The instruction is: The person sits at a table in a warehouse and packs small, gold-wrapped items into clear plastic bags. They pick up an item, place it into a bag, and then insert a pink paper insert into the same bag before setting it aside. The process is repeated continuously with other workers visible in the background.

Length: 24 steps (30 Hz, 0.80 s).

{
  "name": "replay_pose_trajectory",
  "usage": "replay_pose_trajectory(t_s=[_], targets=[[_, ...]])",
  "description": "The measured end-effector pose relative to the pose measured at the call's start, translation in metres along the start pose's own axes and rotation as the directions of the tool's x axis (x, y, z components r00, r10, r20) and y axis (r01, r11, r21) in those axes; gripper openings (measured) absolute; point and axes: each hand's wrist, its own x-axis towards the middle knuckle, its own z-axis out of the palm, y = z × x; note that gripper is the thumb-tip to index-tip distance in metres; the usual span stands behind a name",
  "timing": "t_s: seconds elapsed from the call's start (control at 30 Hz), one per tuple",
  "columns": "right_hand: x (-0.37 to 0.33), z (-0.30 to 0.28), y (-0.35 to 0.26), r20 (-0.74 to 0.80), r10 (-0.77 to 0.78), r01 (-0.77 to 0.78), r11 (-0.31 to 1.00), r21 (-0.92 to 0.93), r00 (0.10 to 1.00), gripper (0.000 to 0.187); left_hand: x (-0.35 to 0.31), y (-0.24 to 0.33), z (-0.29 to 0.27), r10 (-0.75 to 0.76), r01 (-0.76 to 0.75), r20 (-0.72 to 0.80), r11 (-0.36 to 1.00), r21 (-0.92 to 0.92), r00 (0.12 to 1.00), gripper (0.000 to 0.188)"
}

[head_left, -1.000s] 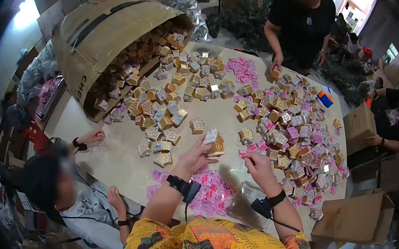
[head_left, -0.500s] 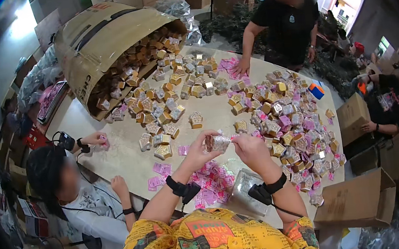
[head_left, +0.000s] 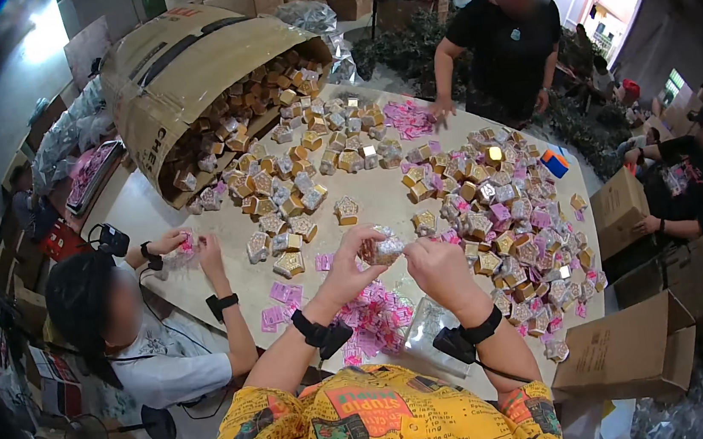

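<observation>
My left hand is closed round a small gold-and-white box that looks wrapped in shiny clear film, held above the table. At the box's right side, my right hand has its fingers pinched together; what lies between them is too small to make out. Below my hands lies a heap of pink printed slips. A clear plastic container stands beside it, partly behind my right wrist. Beyond my hands, a single pentagon-shaped gold box lies on the table.
Wrapped gold boxes pile up at right. A big carton spills more at the far left. A co-worker in white handles something pink at left; another in black stands across the table. An open carton stands at near right.
The pink piece at my right fingertips no longer shows, and the box has turned slightly. The left co-worker's hands came together; the one opposite drew a hand back from the pink slips.
</observation>
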Motion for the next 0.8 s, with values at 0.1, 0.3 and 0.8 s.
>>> replay_pose_trajectory(t_s=[0.1,0.3,0.8], targets=[[-0.002,0.000,-0.001,0.009,-0.005,0.005,1.000,-0.008,1.000,0.008,0.000,0.001,0.000,0.027,-0.027,-0.012,1.000,0.013,1.000,0.051],[-0.002,0.001,-0.001,0.020,0.009,-0.009,1.000,-0.022,1.000,0.008,0.000,0.004,0.000,0.021,-0.021,0.012,1.000,0.018,1.000,0.051],[0.001,-0.001,0.010,0.126,-0.052,0.062,0.996,-0.070,0.991,0.006,0.004,0.000,0.002,0.013,-0.016,0.035,0.997,0.076,0.999,0.049]])
